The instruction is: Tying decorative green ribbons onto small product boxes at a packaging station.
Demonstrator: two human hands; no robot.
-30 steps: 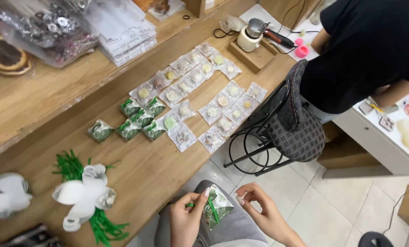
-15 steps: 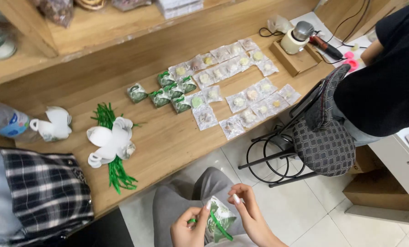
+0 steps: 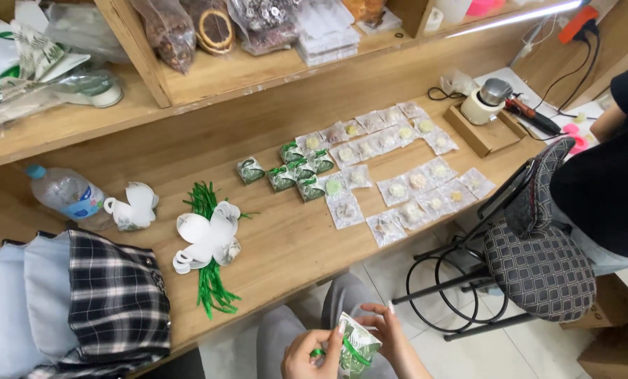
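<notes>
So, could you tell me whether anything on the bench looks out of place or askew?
Only slightly: one green-tied packet sits apart, left of its cluster, and the water bottle lies on its side. The clear packets lie in loose rows. Nothing looks spilled or damaged.

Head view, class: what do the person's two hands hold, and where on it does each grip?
Both hold one small leaf-printed packet: left hand pinches the green tie at its left edge, right hand grips its right side.

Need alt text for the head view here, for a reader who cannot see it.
Both hands, left hand and right hand, hold a small leaf-print packet with a green tie over the lap. On the wooden bench ahead lie clear sachets and finished green packets.
</notes>
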